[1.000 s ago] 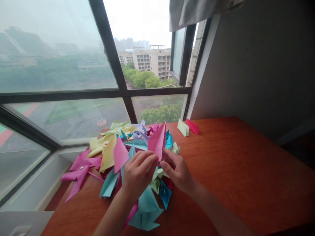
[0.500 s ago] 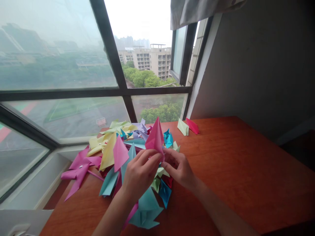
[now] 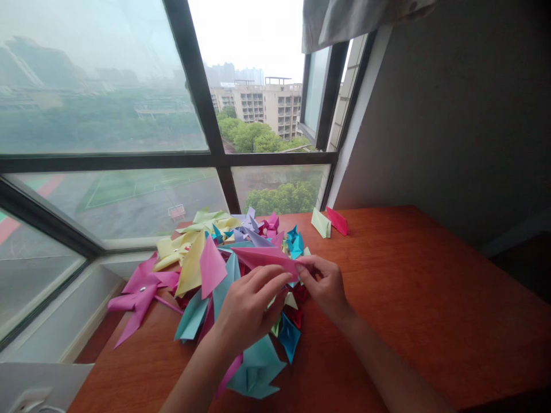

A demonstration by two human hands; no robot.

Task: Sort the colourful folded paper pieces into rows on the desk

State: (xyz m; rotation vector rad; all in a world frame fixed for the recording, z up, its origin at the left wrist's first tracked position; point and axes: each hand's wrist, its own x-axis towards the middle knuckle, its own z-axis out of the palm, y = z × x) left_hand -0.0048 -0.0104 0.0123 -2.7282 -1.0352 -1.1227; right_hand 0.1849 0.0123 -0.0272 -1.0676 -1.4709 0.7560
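Observation:
A folded pink paper piece lies level in the air above a heap of paper folds, its point toward the left. My right hand pinches its right end between thumb and fingers. Just in front of its lower edge is my left hand, fingers stretched and thumb apart; whether the fingertips touch the paper is hard to see. Under and around the hands lie a teal paper fold, a blue paper fold, a light pink fold and a yellow fold.
A magenta paper pinwheel lies at the left of the wooden table. A pale green fold and a red fold stand at the back right. The window frame rises behind the table, with a wall at the right.
The pink paper has tipped from upright to level, its point swinging left. My right hand has moved slightly up and right with its end; my left fingers have loosened from it.

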